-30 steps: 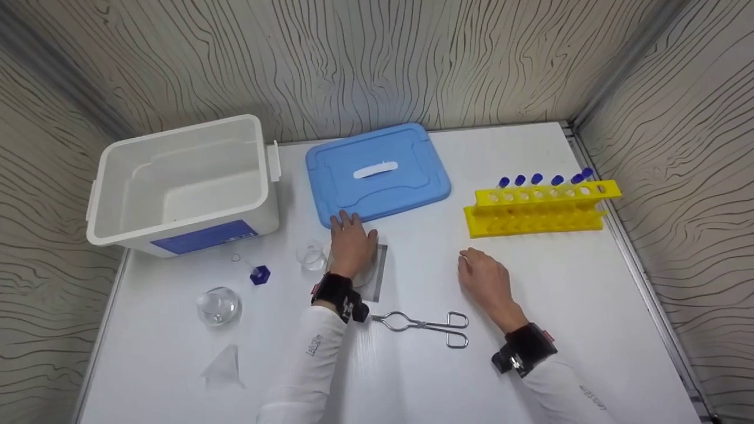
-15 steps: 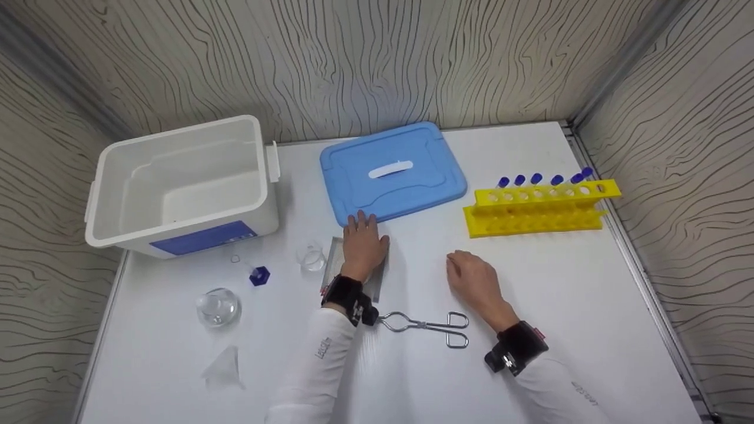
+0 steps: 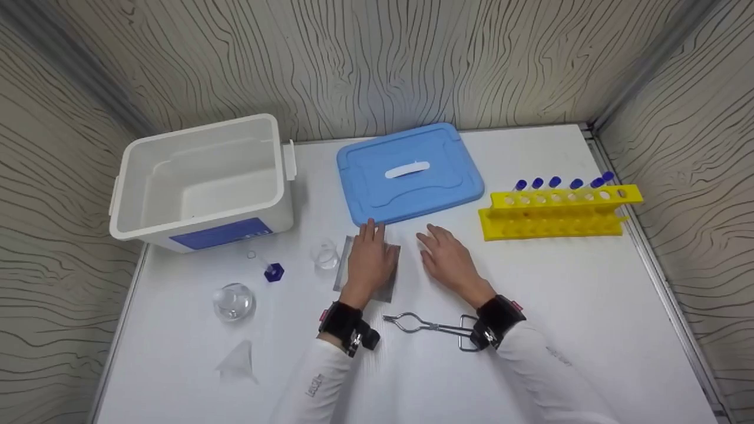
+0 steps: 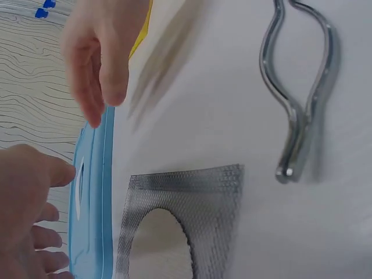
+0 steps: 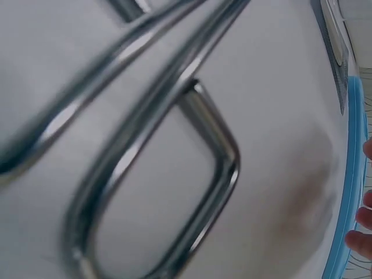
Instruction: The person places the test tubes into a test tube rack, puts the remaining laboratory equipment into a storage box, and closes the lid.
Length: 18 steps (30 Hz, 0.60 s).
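My left hand (image 3: pixel 370 264) is stretched flat above a wire gauze (image 4: pixel 212 221) with a pale round centre, hiding much of it in the head view. Its fingertips reach the front edge of a blue box lid (image 3: pixel 412 194). To the right, my right hand (image 3: pixel 452 259) hangs over the table with loosely bent fingers pointing toward that lid, holding nothing. Metal crucible tongs (image 3: pixel 433 327) lie nearer the person, their handle loops partly covered by the right wrist strap. In the right wrist view those handles (image 5: pixel 131 145) loom large below the camera.
A white storage box (image 3: pixel 200 194) stands back left. A yellow rack (image 3: pixel 559 229) with several blue-capped tubes is at right. Left of the gauze are a small beaker (image 3: pixel 326 256), a slim cylinder with a blue hexagonal base (image 3: pixel 274 272), a round glass flask (image 3: pixel 234 303) and a funnel (image 3: pixel 238 362).
The lid slid a little rightward with my left hand at its front edge. My right hand moved left and forward, and its fingers loosened. The whole head view has shifted slightly.
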{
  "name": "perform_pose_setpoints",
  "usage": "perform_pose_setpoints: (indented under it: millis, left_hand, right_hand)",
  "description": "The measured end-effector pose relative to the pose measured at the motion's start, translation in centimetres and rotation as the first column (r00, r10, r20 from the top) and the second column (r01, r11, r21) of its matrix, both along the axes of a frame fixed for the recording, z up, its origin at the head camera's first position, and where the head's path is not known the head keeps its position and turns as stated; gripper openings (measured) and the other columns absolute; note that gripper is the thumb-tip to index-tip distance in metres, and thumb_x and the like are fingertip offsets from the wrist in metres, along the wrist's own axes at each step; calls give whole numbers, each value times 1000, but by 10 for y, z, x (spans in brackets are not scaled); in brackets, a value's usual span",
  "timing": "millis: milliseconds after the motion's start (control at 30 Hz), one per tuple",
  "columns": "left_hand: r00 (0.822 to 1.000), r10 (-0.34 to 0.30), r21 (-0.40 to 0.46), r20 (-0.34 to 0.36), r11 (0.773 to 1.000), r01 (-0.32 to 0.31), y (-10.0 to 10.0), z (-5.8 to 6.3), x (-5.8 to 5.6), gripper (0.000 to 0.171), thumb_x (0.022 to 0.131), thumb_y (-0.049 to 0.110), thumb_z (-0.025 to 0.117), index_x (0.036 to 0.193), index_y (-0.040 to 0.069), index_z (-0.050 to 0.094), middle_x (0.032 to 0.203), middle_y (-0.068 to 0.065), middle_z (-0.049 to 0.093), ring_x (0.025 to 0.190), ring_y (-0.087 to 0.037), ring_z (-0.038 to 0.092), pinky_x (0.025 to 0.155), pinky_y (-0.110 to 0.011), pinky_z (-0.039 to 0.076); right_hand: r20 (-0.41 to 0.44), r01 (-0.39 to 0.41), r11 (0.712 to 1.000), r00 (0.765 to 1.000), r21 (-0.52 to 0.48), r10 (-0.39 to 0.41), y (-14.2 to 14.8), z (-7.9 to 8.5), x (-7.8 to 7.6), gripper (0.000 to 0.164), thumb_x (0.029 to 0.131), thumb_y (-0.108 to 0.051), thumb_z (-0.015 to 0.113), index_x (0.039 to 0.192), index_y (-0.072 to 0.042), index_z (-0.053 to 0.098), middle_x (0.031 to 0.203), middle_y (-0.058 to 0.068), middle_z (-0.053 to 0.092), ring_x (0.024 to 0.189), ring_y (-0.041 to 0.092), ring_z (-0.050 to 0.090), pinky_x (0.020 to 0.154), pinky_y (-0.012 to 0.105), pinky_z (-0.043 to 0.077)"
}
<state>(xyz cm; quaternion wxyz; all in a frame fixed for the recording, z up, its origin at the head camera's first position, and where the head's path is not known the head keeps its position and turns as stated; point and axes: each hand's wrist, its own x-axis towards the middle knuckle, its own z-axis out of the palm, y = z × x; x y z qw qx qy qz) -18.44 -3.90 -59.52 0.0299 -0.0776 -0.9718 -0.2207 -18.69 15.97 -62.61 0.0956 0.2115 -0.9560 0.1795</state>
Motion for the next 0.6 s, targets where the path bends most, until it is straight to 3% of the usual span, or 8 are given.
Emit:
perform_pose_setpoints:
  millis: [167, 367, 600]
  left_hand:
    - [1000, -10, -51, -24, 999, 9, -9, -4, 16, 55, 95, 27, 62, 141, 0, 52, 149, -24, 48, 139, -40, 46, 114, -47, 42]
    - [998, -27, -75, -51, 997, 23, -18, -5, 29, 55, 94, 27, 64, 139, -1, 53, 147, -25, 50, 138, -40, 47, 114, -48, 41]
    - [997, -34, -99, -66, 995, 27, -28, -5, 43, 54, 93, 29, 65, 139, 3, 55, 147, -21, 52, 138, -39, 48, 111, -50, 45]
  right_hand:
    - [22, -37, 998, 999, 56, 36, -18, -4, -15, 46, 95, -21, 62, 138, -8, 57, 148, 24, 49, 136, 41, 47, 112, 54, 42]
    - [135, -94, 988, 988, 119, 77, -39, -7, -32, 52, 99, -26, 57, 147, -10, 47, 159, 23, 34, 146, 44, 32, 118, 61, 30]
    - [171, -100, 975, 983, 196, 67, -55, -7, -43, 53, 100, -34, 53, 149, -13, 46, 158, 23, 36, 146, 48, 30, 116, 65, 29]
